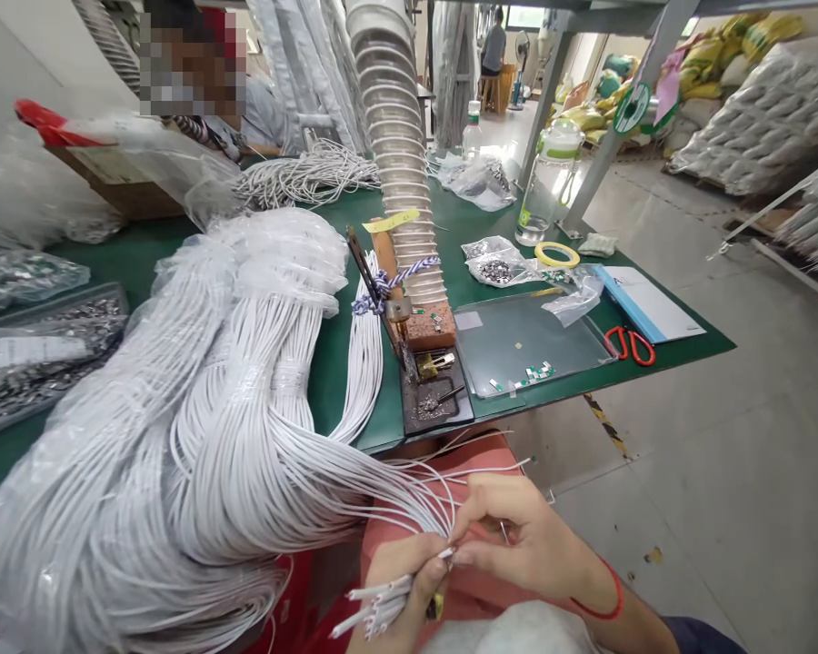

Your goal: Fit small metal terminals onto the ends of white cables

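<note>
My left hand [402, 581] is closed around a bunch of thin white cables, whose cut ends [374, 607] stick out below its fingers. Thumb and forefinger of my right hand [518, 536] pinch at a white cable end [446, 552] right by the left thumb; the fingertips of both hands meet there. From the hands, the cables fan leftward into a big plastic-wrapped bundle of white cables [245, 454] draped over the table edge. A single cable with a small green tip [528, 461] lies past my right hand, over the lap.
On the green table [713, 341] a soldering iron [396, 318] is tied beside a ribbed hose [402, 154]. Small green-and-white parts [538, 371] lie on a clear sheet [470, 354]. Red-handled scissors [631, 345] sit near the edge. A co-worker's arm [211, 136] shows opposite.
</note>
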`<state>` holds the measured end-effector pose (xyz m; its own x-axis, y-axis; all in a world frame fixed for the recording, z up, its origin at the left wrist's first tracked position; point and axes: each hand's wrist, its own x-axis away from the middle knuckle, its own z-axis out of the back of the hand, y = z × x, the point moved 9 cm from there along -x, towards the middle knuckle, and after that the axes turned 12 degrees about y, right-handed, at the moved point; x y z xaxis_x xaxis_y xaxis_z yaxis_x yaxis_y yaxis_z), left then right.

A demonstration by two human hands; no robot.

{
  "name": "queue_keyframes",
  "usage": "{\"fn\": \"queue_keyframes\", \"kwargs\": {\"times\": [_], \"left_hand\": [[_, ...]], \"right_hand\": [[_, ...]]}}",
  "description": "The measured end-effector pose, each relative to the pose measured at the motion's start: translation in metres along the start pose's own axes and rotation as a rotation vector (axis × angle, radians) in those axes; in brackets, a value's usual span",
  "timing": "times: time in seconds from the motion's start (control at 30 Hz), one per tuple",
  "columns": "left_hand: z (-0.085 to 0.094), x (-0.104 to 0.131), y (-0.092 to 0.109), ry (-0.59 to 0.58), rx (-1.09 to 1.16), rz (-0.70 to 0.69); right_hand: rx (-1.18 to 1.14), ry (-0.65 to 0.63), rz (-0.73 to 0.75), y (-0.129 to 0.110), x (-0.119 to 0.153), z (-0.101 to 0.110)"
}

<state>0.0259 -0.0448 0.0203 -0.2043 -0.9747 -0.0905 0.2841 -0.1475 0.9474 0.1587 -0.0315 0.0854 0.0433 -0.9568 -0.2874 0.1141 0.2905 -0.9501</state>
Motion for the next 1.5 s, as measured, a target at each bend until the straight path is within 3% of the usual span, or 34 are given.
{"fn": "queue_keyframes", "kwargs": {"times": [0.2,0.33,0.57,0.63,0.73,0.83,0.97,1.07,1.2,1.33,1.4,1.5], "left_hand": [[-0.005,-0.010,0.004,0.048,0.043,-0.027],[-0.003,-0.022,0.003,0.020,0.031,-0.063],[0.010,-0.042,-0.003,0.142,0.077,-0.107],[0.006,-0.047,-0.004,0.118,0.069,-0.070],[0.004,-0.057,0.000,0.078,0.087,-0.063],[0.010,-0.075,0.001,0.103,0.072,-0.074],[0.026,-0.103,-0.003,0.169,0.033,-0.113],[0.033,-0.118,-0.010,0.210,0.013,-0.119],[0.033,-0.124,-0.017,0.227,0.021,-0.085],[0.031,-0.122,-0.018,0.208,0.040,-0.033],[0.030,-0.122,-0.018,0.181,0.037,-0.013],[0.030,-0.123,-0.017,0.166,0.043,-0.001]], "right_hand": [[0.051,-0.016,-0.060,0.018,0.002,0.005],[0.029,-0.052,-0.118,0.028,-0.002,0.004],[-0.070,-0.048,-0.412,0.062,-0.004,-0.003],[-0.032,-0.011,-0.402,0.062,-0.008,-0.001],[0.100,-0.017,-0.254,0.050,-0.021,0.006],[0.269,-0.025,-0.128,0.042,-0.039,0.026],[0.686,0.202,-0.045,0.048,-0.073,0.085],[0.863,0.129,-0.090,0.069,-0.089,0.100],[0.866,-0.004,-0.137,0.088,-0.095,0.096],[0.804,0.036,-0.129,0.080,-0.096,0.094],[0.707,0.068,-0.165,0.074,-0.095,0.090],[0.458,0.002,-0.205,0.069,-0.091,0.066]]}}
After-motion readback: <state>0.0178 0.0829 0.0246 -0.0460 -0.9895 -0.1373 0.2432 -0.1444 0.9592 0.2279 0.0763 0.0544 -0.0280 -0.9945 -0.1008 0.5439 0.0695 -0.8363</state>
